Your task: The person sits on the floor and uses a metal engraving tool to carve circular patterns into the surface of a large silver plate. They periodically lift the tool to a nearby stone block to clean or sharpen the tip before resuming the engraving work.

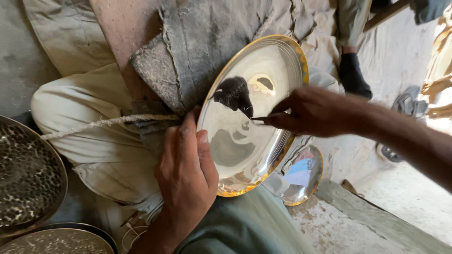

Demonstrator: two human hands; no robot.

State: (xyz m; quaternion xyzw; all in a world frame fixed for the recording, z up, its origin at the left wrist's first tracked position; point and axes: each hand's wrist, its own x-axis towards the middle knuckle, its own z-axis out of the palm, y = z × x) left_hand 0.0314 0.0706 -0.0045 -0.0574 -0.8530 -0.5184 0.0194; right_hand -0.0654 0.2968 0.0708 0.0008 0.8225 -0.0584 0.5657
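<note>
Dusty grey ground and worn cloth fill the head view, with a thick grey felt-like pad point(207, 47) lying over the seated person's lap and a pale rope point(108, 123) running across the light trousers point(94, 141).

Propped on that pad is a shiny metal plate point(245, 141), round and shallow, tilted so its face turns toward the camera. Its inside is mirror-bright silver, throwing back dark and pale reflections, and fine concentric lines run just inside the edge. The rim shows a golden band, with a yellow patterned stretch along the upper right and another at the bottom edge.

The left hand point(186, 176) grips the plate's lower left rim, thumb pressed on the polished face and fingers wrapped behind it. The right hand point(308, 113) reaches in from the right, fingers pinched tight on a thin dark tool point(259, 119) whose tip touches the plate's face near the middle.

A second shiny plate point(303, 176) lies just behind and below the first, partly hidden. At the left edge sit two hammered metal dishes point(28, 174) with a dimpled, speckled surface. Another person's foot in a dark sock point(353, 75) stands at the upper right, well apart from the hands.
</note>
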